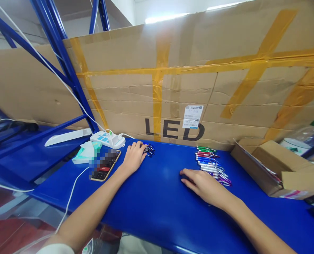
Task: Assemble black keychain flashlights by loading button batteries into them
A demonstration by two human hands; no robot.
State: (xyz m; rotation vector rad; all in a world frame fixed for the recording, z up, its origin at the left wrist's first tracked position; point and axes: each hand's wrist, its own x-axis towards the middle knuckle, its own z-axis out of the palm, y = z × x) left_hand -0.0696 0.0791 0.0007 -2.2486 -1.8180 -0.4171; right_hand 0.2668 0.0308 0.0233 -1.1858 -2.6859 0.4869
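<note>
My left hand (pixel 134 156) lies at the far side of the blue table, its fingers curled over a small group of black keychain flashlights (pixel 150 150) with clips. Part of that group is hidden under the fingertips. To the right, my right hand (pixel 199 182) rests low over the tabletop, thumb and forefinger apart, with nothing visible between them. Just beyond it is a row of similar keychain flashlights (pixel 206 158) in green, red, blue, silver and purple, with metal clips at their right ends. My right hand covers the near part of that row.
An open cardboard box (pixel 265 173) stands on the right. At left lie a phone (pixel 106 165), a tissue pack (pixel 86 152) and a white power strip (pixel 112 140) with cables. A large taped carton (pixel 136 95) walls off the back of the blue table (pixel 151 208).
</note>
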